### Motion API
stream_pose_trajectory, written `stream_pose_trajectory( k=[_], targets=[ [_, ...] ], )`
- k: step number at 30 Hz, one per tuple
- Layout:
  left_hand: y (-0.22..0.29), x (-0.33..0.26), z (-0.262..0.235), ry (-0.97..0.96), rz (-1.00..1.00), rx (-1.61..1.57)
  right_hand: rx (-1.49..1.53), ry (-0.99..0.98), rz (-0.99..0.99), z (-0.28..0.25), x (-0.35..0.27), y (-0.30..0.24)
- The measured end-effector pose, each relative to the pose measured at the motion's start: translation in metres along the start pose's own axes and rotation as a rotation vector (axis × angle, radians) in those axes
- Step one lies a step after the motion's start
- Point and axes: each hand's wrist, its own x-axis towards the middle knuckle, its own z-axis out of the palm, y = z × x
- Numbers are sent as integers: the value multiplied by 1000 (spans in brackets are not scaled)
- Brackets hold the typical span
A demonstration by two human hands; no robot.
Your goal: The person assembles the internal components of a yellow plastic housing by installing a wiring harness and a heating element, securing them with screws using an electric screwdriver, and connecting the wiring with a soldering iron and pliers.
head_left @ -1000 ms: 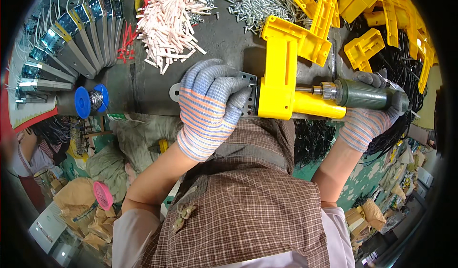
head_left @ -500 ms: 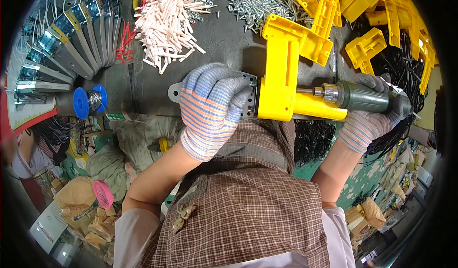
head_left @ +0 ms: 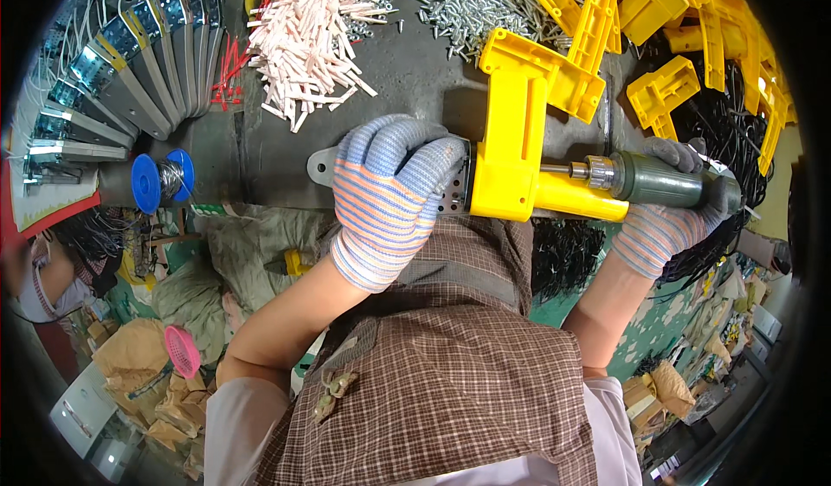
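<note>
Left fingers (head_left: 405, 140): gloved, curled over a perforated metal plate (head_left: 450, 202), grasping it; much of the plate hidden beneath them.
Right fingers (head_left: 671, 152): gloved, wrapped about the body of a dark green power driver (head_left: 662, 181).
Yellow housing (head_left: 506, 179): between the two sets of fingers, just right of the left ones, touching the plate's right end; its round bar (head_left: 589, 200) runs rightward, ending just beside the right glove.
Driver bit (head_left: 554, 168): points left from the right fingers, tip at the housing's right side; whether seated, cannot tell.
Metal tab (head_left: 321, 167): rounded, one hole, sticks out left of the left fingers.
Beyond left fingers: heap of pale tubes (head_left: 307, 45) on dark bench (head_left: 277, 161); silver screws (head_left: 463, 14) beyond and rightward.
Beyond right fingers: loose yellow parts (head_left: 662, 92), black cables (head_left: 723, 118).
Well left of left fingers: blue spool (head_left: 145, 183) of wire; metal brackets (head_left: 130, 88) farther off.
</note>
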Motion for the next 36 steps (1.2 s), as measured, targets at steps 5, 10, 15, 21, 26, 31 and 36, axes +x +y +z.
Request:
stream_pose_trajectory(
  k=[5, 10, 15, 21, 26, 31, 36],
  targets=[
    [3, 3, -2, -48, -24, 21, 27, 1, 20, 2, 2, -1],
    [8, 7, -1, -41, -20, 54, 40, -87, 22, 3, 1, -4],
    [4, 5, -11, -113, -95, -37, -60, -85, 35, 13, -3, -9],
    [-14, -3, -41, -254, 63, -75, -456, -288, 134, 35, -14, -89],
    [-18, -1, -36, -344, 169, 169, -1502, -175, -38, 31, -14, -64],
    [-18, 3, -38, -401, 175, 80, -1970, -486, -384, 6, 16, -22],
    [-14, 4, -56, -330, 73, -85, -2356, -581, -861, -15, 18, -18]
  ],
)
